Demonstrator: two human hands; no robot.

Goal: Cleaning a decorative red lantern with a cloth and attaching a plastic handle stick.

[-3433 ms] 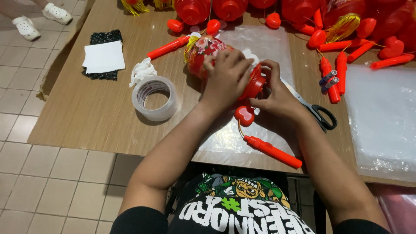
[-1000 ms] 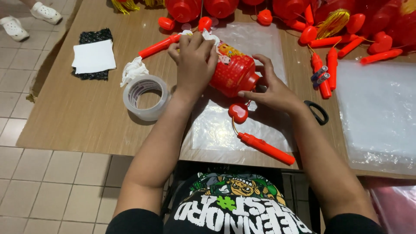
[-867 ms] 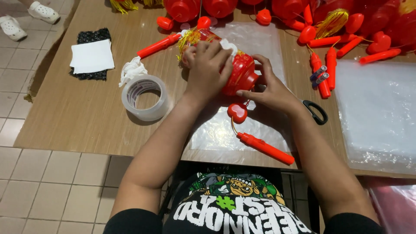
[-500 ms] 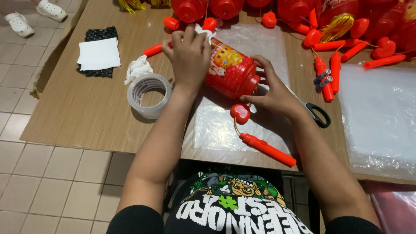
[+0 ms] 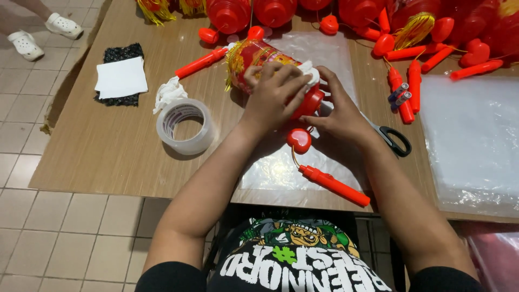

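Note:
A red plastic lantern (image 5: 254, 54) with gold fringe lies on its side on a clear plastic sheet (image 5: 319, 48) on the wooden table (image 5: 108, 146). My left hand (image 5: 273, 94) lies over its middle, with a bit of white cloth (image 5: 309, 70) showing at my fingertips. My right hand (image 5: 338, 111) grips the lantern's red end cap from the right. A red heart-shaped piece (image 5: 299, 139) hangs below it on a cord that leads to a red stick handle (image 5: 335, 185).
A clear tape roll (image 5: 185, 126) and a crumpled white cloth (image 5: 170, 92) lie left of the lantern. Black-handled scissors (image 5: 393, 139) sit at the right. Several red lanterns, sticks and hearts crowd the far edge. White paper (image 5: 120, 77) lies on a black mat. Another person's feet in white shoes (image 5: 24, 43) stand at top left.
My left hand has slid from the lantern's far end back over its middle. The lantern has turned a little under both hands. The right hand has kept its hold on the end cap.

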